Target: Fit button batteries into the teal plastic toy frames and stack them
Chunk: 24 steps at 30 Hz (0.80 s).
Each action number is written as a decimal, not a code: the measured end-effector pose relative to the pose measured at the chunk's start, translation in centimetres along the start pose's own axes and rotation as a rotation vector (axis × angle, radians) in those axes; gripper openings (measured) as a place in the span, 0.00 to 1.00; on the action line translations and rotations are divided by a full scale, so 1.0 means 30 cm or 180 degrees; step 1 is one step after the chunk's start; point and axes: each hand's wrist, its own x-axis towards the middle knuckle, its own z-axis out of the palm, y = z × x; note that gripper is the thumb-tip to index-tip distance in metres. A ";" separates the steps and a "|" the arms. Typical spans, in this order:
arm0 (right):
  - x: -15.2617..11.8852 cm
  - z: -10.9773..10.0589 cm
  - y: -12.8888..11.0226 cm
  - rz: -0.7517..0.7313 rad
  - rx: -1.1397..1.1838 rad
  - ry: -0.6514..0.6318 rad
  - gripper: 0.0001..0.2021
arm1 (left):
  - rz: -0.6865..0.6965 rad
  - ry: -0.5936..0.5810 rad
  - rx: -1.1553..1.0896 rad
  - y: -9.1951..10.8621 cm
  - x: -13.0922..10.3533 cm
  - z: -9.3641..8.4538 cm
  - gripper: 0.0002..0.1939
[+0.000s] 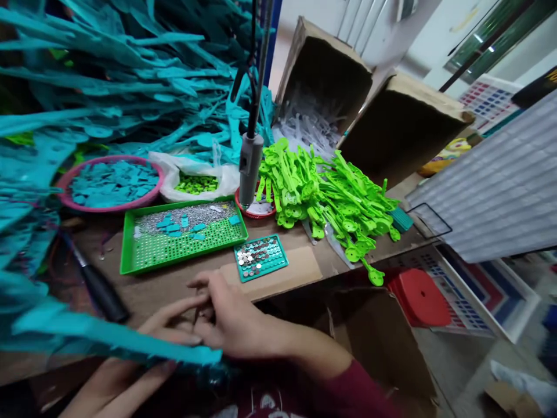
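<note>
A long teal plastic piece [104, 338], blurred toward its left end, lies across my left hand [126, 377]. The fingers of that hand close on it from above and below. My right hand [235, 319] meets the left fingertips just above the piece, its fingers curled inward. Whatever the right fingers hold, if anything, is hidden. Beyond my hands is a small teal tray [278, 261] with rows of small round metal discs [248, 258]. To its left sits a green perforated tray [148, 252] with many small metal parts and several flat teal pieces [169, 225].
A big heap of teal parts [130, 75] rises at left, beside a pink basin [65, 200]. Lime-green parts [331, 197] are piled right of a hanging grey-tipped tool [250, 168]. A black-handled tool [102, 290] lies at left. A red stool [420, 296] stands below right.
</note>
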 end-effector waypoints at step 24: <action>0.022 -0.156 0.176 -0.0961 -0.1567 0.1368 0.06 | -0.0226 0.0729 -0.0627 0.065 0.181 0.005 0.16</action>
